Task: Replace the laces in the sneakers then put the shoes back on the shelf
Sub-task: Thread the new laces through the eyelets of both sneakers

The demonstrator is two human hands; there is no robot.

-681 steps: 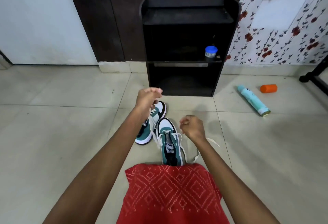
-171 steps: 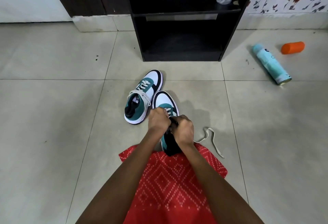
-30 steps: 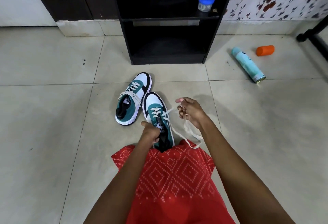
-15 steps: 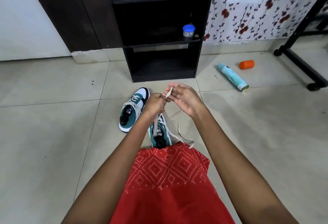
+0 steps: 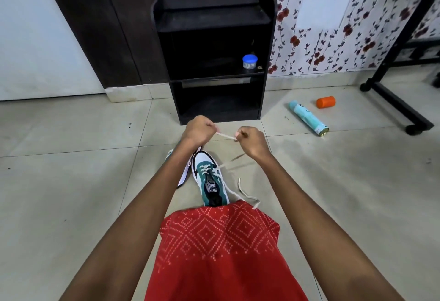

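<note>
Both the left hand (image 5: 198, 129) and right hand (image 5: 252, 141) pinch a flat white lace (image 5: 226, 136) taut above the teal sneaker (image 5: 210, 180).

The sneaker (image 5: 207, 181) is teal, white and black with a cream lace (image 5: 226, 135); the shelf (image 5: 214, 21) black; the garment (image 5: 219, 241) red (white dotted diamonds); the wallpaper (image 5: 333, 38) white with red flowers.

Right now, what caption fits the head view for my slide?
Left hand and right hand stretch a lace above a teal sneaker before the shelf.
</note>
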